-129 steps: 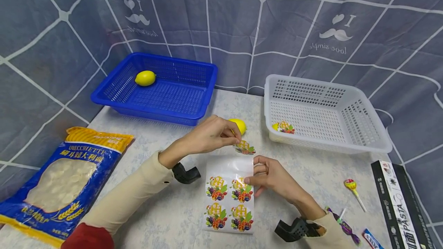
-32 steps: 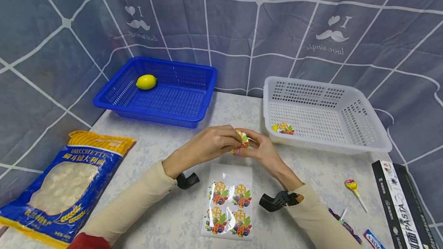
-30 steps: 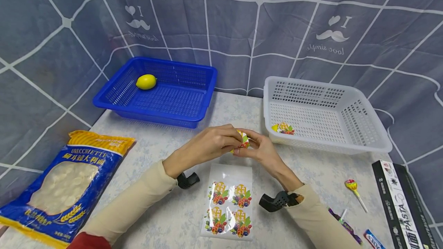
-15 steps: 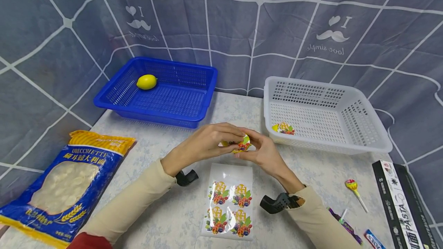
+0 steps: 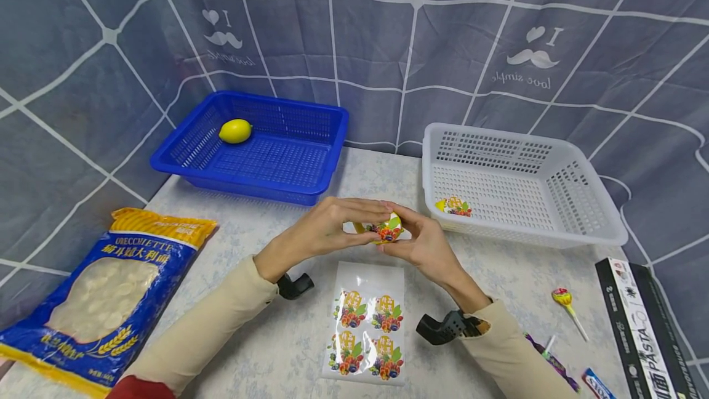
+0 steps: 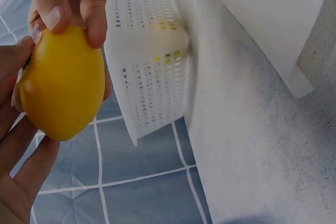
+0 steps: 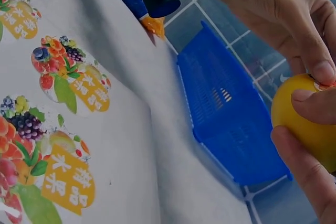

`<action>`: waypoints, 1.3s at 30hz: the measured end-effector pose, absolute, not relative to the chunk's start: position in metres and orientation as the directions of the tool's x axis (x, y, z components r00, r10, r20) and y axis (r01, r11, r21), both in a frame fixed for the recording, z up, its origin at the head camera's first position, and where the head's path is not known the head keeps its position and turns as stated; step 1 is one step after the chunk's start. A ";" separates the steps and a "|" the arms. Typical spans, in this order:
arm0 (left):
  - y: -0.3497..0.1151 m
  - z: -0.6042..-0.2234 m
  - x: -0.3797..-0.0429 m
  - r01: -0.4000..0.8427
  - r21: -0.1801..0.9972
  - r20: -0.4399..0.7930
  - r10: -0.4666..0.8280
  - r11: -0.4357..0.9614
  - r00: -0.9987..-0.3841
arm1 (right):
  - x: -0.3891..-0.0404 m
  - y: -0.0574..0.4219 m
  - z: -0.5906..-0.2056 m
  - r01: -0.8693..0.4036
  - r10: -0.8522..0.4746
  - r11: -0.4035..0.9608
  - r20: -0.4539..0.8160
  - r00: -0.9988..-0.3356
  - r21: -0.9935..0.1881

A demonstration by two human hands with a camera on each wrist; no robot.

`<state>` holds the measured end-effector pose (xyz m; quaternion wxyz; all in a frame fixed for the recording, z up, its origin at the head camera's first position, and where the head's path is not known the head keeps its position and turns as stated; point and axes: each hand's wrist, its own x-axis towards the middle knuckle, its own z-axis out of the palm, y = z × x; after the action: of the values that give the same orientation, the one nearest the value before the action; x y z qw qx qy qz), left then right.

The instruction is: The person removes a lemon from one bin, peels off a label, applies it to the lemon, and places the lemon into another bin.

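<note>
Both hands hold a yellow lemon (image 5: pixel 360 227) just beyond the sticker sheet (image 5: pixel 368 273). A fruit-print sticker (image 5: pixel 390 233) lies across the lemon's near side, and its edge (image 6: pixel 19 95) stands off the peel in the left wrist view. My left hand (image 5: pixel 327 229) grips the lemon from the left, thumb on the sticker's lower part and fingers over the top. My right hand (image 5: pixel 426 251) holds its right end between thumb and fingers. In the right wrist view the lemon (image 7: pixel 296 114) is partly hidden by fingers. The flat sheet carries several similar stickers.
A blue basket (image 5: pixel 249 186) with one lemon (image 5: pixel 235 131) stands back left. A white basket (image 5: pixel 526 233) at right holds a stickered lemon (image 5: pixel 455 205). Around lie a pasta bag (image 5: pixel 100 294), a lollipop (image 5: pixel 562 296), wrapped candies (image 5: pixel 554 365) and a black pasta box (image 5: pixel 637 325).
Earlier the left hand held the loose sticker, the right held the sheet, and the lemon lay on the table. Both hands now hold the lemon; the left fingers have shifted, showing more sticker.
</note>
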<state>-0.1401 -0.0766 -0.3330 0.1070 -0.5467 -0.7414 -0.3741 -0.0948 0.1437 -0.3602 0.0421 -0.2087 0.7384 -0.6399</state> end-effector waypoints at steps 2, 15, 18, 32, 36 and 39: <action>-0.077 -0.333 -0.140 0.880 0.466 0.580 0.719 0.091 -0.382 | -0.093 0.143 -0.357 -0.257 -0.360 0.087 0.210 -0.909 -0.963; -0.075 -0.335 -0.142 0.820 0.570 0.638 0.655 -0.047 -0.406 | -0.088 0.141 -0.342 -0.276 -0.338 0.054 0.242 -0.910 -0.960; -0.074 -0.335 -0.141 0.812 0.581 0.638 0.648 -0.051 -0.416 | -0.088 0.141 -0.341 -0.283 -0.339 0.052 0.250 -0.907 -0.958; -0.074 -0.336 -0.140 0.789 0.614 0.612 0.636 -0.008 -0.470 | -0.088 0.146 -0.338 -0.235 -0.397 0.145 0.161 -0.903 -0.961; -0.075 -0.335 -0.140 0.789 0.614 0.615 0.627 -0.001 -0.478 | -0.089 0.155 -0.337 -0.281 -0.410 0.276 0.152 -0.899 -0.919; -0.077 -0.335 -0.140 0.790 0.613 0.620 0.618 0.002 -0.484 | -0.089 0.167 -0.337 -0.298 -0.413 0.335 0.145 -0.899 -0.894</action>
<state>-0.1403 -0.0765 -0.3355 0.0863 -0.5008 -0.7027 -0.4980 -0.0888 0.1668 -0.3373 0.0540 -0.2182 0.8151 -0.5339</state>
